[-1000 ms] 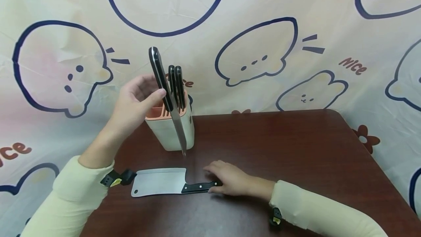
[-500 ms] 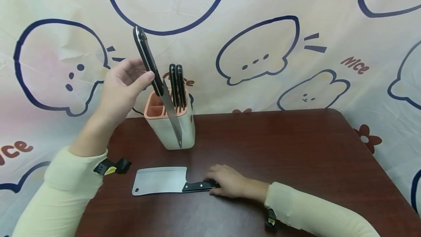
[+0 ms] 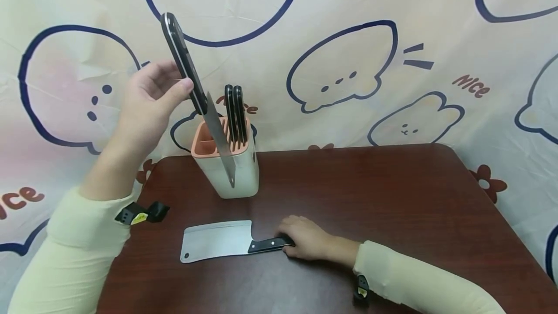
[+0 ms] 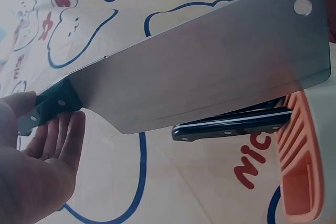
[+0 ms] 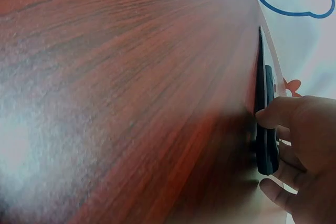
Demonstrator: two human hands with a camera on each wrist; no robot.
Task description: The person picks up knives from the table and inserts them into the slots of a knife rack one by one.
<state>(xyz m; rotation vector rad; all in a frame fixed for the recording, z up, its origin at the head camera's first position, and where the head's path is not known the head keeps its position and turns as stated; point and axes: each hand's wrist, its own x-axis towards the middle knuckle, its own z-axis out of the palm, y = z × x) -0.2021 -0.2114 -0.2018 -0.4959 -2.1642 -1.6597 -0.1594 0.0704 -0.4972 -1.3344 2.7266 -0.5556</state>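
Left hand [image 3: 150, 93] is pinching a black-handled steel cleaver [image 4: 205, 64] tilted near the cream, orange-topped knife block [image 3: 215, 171], right hand [image 3: 307, 238] is gripping another broad steel cleaver [image 3: 218, 241] on the brown bench [image 3: 348, 197]; slipping pinch could be dropping the raised one.

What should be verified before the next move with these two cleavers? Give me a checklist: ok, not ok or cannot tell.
1. Left grip holding the raised cleaver by its handle: ok.
2. Raised blade outside the knife block: ok, it slants across the block's front in the head view.
3. Raised blade not touching the block: cannot tell.
4. Unfilled slots in the block: ok, several show in the left wrist view, beside the black-handled knives.
5. Right grip on the lower cleaver's handle: ok.
6. A free hand to steady the block: not ok, both hold handles.
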